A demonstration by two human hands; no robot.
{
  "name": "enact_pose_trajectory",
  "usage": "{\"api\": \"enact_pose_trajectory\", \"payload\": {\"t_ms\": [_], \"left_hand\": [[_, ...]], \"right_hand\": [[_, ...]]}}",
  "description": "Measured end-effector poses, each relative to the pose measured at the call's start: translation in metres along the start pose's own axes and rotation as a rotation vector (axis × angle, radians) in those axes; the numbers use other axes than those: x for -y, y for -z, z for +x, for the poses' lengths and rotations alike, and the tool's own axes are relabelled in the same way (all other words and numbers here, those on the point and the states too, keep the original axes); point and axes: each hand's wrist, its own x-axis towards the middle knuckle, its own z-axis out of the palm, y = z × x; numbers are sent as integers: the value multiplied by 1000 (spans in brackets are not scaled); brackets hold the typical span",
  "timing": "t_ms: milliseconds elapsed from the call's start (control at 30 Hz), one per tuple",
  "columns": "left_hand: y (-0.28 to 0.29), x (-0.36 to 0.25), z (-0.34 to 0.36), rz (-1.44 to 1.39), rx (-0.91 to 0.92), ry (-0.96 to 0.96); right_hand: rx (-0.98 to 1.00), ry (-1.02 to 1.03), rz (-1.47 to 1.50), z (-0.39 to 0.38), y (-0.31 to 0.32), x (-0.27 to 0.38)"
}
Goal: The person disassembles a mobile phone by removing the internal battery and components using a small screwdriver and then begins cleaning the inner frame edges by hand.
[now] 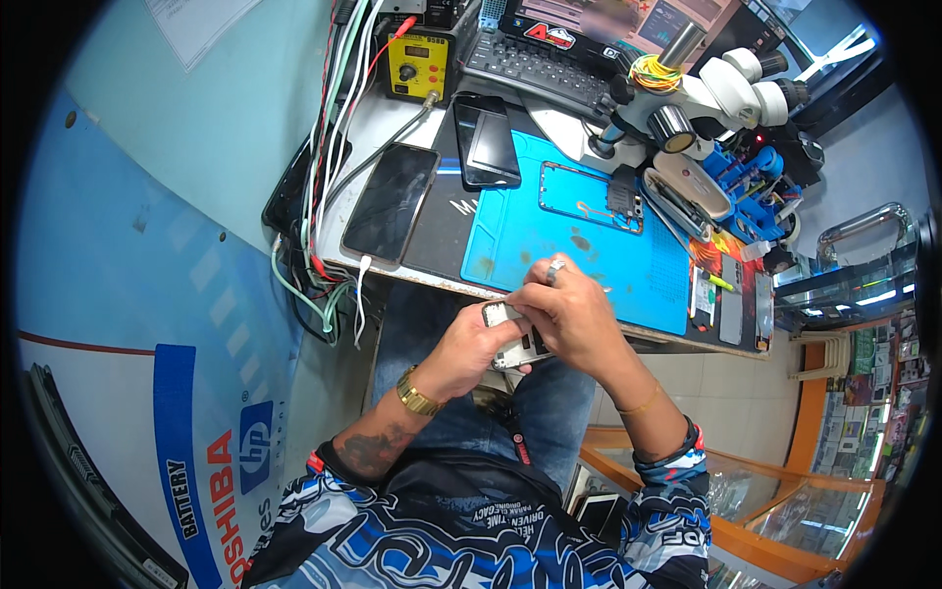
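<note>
Over my lap, just off the table's front edge, my left hand (463, 351) grips an opened phone (510, 357) by its side. The phone has a pale metal inside with dark parts. My right hand (569, 312), with a ring on one finger, is bent over the phone's upper part. Its thumb and fingertips are pinched together there; what they hold, if anything, is hidden. Beyond my hands lies a blue silicone repair mat (525, 236) with brownish stains. A bare phone frame (555, 207) with a dark piece at its right end rests on it.
Two dark phones (392, 203) (487, 142) lie left of the mat. A yellow soldering station (417, 67), a keyboard (540, 79) and a microscope (731, 90) stand behind. Cables (320, 147) hang over the left edge. A blue tool organizer (754, 218) is at the right.
</note>
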Motion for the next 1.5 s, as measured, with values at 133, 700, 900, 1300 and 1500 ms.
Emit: {"api": "enact_pose_trajectory", "payload": {"t_ms": [133, 700, 900, 1300, 1500], "left_hand": [[-1, -1, -1, -22, -6, -1], [-1, -1, -1, -34, -16, 13], [-6, -8, -8, -214, -43, 55], [-22, 3, -4, -148, -70, 32], [-27, -2, -9, -267, 146, 56]], "right_hand": [[-15, 44, 58, 8, -13, 6], [-551, -232, 477, -37, 48, 12], [-1425, -662, 696, -190, 59, -63], [-878, -906, 838, -159, 22, -6], [-757, -865, 887, -127, 18, 14]]}}
